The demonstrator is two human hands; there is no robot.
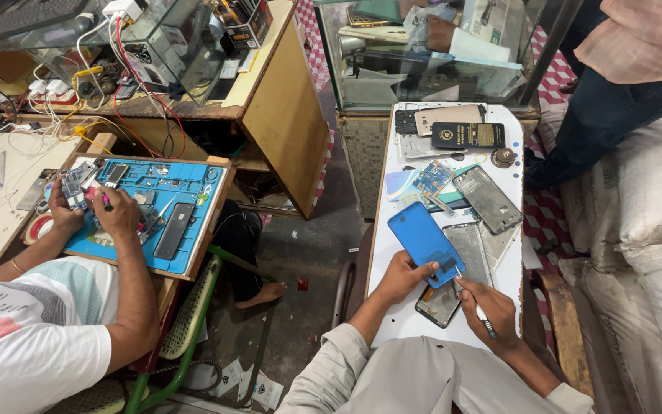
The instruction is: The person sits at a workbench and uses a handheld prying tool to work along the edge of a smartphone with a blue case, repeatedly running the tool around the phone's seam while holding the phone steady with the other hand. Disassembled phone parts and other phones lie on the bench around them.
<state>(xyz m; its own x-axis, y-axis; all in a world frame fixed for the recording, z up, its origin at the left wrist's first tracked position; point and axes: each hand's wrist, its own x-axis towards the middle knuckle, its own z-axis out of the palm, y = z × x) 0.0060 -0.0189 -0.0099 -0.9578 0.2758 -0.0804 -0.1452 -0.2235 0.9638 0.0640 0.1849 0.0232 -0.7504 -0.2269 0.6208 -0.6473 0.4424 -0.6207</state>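
My left hand (401, 277) is shut on a blue phone back cover (425, 239) and holds it tilted over the white narrow table (400, 326). A thin pen-like tool (483, 314) sits in my right hand (493, 305), its tip by the cover's lower right corner. Under the cover lies a dark phone body (438, 303). Beside it is a grey phone frame (470, 249).
Further up the table lie another phone frame (487, 199), a small circuit board (432, 178), a black box (467, 136) and a gold phone (447, 119). A co-worker's hands (116, 211) work over a blue mat (185, 192) at left. Another person's legs (614, 115) are at top right, beside white sacks (653, 230).
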